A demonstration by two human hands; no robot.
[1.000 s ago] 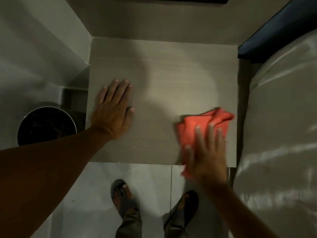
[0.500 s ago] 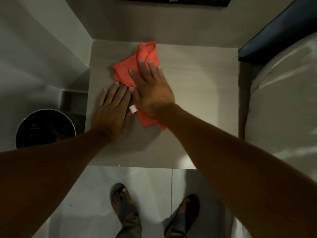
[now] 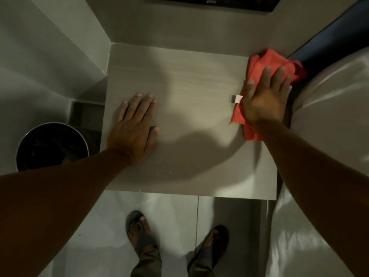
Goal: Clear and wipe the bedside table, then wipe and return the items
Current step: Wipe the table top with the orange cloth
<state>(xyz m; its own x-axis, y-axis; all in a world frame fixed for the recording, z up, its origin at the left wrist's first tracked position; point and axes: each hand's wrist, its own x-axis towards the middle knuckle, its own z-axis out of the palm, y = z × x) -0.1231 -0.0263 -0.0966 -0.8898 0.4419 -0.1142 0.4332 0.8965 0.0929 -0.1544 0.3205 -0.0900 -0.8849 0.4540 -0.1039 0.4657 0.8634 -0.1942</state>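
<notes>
Flat on the near-left part of the pale grey wood-grain bedside table top (image 3: pixel 189 120) lies the left hand (image 3: pixel 133 126), palm down, fingers spread, gripping nothing, just bracing. Across from it, the right hand (image 3: pixel 263 96) presses down with fingers extended on a crumpled orange-red cleaning cloth (image 3: pixel 257 62), pinning it to the surface rather than clenching it.

That cloth sits at the far-right corner of the table, against the back wall, with one bunched end spilling past the table's right edge toward the pale bed cover (image 3: pixel 329 136). It looks soft, light and limp, so it should slide easily under a flat palm; the middle of the bundle, under the palm, looks the best place to press so the loose corners don't trail. A small white label (image 3: pixel 237 98) pokes out on its left side, beside the thumb.

A few pale crumbs (image 3: pixel 159 172) dot the near edge. Off the table's left side sits a round dark metal bin (image 3: pixel 52 146) on the floor.
</notes>
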